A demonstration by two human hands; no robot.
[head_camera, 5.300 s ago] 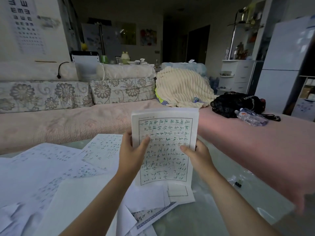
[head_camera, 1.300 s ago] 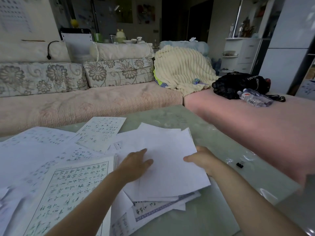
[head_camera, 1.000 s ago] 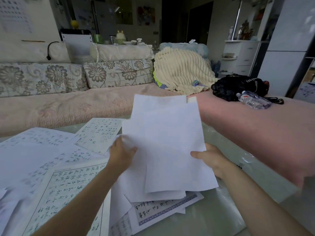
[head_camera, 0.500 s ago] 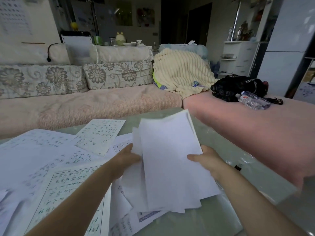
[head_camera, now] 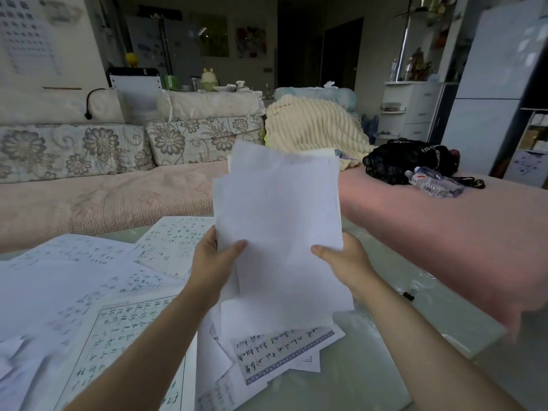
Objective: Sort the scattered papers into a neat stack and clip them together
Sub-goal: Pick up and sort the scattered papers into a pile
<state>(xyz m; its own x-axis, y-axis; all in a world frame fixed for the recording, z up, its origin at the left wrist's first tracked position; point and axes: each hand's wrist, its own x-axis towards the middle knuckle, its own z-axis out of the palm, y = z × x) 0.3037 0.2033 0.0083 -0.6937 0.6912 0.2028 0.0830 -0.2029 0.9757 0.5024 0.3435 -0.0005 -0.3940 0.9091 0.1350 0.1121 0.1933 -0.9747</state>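
**Loose sheaf held upright over tabletop**

Left hand [head_camera: 214, 264] and right hand [head_camera: 344, 259] each grip a side edge of the paper sheaf [head_camera: 278, 221], raised above the tabletop [head_camera: 370, 360]. Scattered sheets [head_camera: 89, 292] lie left of the sheaf; binder clip [head_camera: 408, 295] right.

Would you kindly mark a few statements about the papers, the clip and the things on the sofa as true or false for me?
1. The left hand and right hand hold the bundle of sheets up off the table. True.
2. The bundle's edges are squared up evenly. False: the sheets are offset, with corners sticking out at the top and left.
3. The small black clip is fastened on the bundle. False: it lies on the table, to the right of the right hand.
4. The water bottle lies on its side next to the black bag. True.
5. The table holds no loose sheets. False: several lie there, including a blue-bordered sheet.
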